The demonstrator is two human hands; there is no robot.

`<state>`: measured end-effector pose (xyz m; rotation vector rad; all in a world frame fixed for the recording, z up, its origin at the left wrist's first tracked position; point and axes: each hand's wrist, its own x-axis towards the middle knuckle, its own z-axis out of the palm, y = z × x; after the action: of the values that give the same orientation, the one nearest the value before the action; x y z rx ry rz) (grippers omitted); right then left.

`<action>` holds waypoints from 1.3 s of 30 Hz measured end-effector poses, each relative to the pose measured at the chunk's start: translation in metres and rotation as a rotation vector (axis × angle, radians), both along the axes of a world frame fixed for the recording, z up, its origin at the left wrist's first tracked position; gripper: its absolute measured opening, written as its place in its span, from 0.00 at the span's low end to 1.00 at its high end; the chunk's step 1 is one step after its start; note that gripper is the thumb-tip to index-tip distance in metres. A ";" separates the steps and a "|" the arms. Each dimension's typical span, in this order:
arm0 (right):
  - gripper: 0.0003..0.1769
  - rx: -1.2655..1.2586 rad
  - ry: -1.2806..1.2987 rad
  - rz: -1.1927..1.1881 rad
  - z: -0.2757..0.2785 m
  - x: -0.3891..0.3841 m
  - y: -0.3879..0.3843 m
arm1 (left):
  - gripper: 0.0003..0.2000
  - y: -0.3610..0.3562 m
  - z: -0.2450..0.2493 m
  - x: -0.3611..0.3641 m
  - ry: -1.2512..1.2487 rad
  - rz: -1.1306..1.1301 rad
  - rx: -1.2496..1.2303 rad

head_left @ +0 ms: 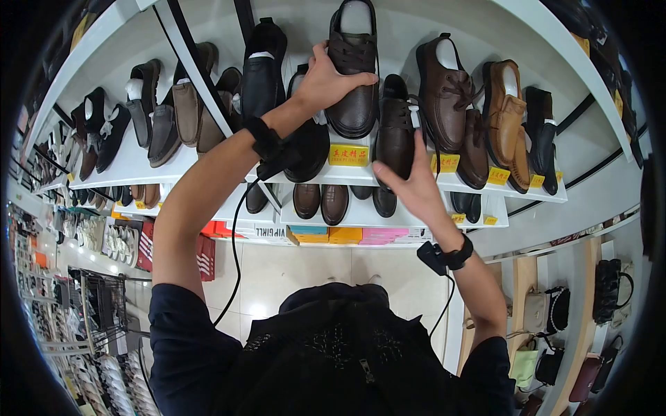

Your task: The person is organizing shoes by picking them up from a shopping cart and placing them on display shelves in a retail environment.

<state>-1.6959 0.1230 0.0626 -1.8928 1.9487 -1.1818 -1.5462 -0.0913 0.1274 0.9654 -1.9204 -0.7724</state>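
Observation:
My left hand (329, 82) grips a dark brown lace-up leather shoe (352, 104), thumb across its laces and fingers at its left side. The shoe is toe-down against the display shelf, with white stuffing in its opening. Just right of it, a second dark brown lace-up shoe (394, 142) has a small white tag near its laces. My right hand (411, 182) is at that shoe's toe, thumb and fingers spread apart on either side of the toe.
Other shoes line the white shelf (229, 170), including a black slip-on (263, 76) and a tan loafer (505, 114). Yellow price labels (349, 154) mark the shelf edge. Stacked boxes (345, 236) stand below. Handbags (538, 312) fill a rack at right; a wire cart (104, 305) is at left.

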 end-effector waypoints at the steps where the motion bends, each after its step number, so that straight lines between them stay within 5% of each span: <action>1: 0.57 0.002 -0.001 -0.001 -0.006 0.001 -0.002 | 0.64 0.001 -0.002 -0.002 -0.001 -0.001 0.002; 10: 0.50 -0.135 0.113 -0.049 -0.022 0.005 -0.026 | 0.62 0.003 -0.014 -0.017 -0.055 0.064 -0.003; 21: 0.49 -0.186 0.129 -0.045 -0.024 0.001 -0.029 | 0.59 0.014 -0.020 -0.018 0.226 -0.167 0.069; 34: 0.48 -0.168 0.134 -0.051 -0.024 -0.002 -0.032 | 0.60 0.003 -0.028 -0.016 0.142 -0.137 0.034; 36: 0.48 -0.170 0.143 -0.053 -0.024 -0.003 -0.033 | 0.52 0.002 -0.028 -0.017 0.068 -0.040 -0.142; 39: 0.48 -0.180 0.141 -0.050 -0.026 -0.003 -0.033 | 0.58 -0.001 -0.030 -0.015 0.103 -0.154 -0.028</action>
<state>-1.6990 0.0899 0.0364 -2.0792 2.0338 -1.3114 -1.5614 -0.0925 0.0973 0.7526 -1.9265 -0.8641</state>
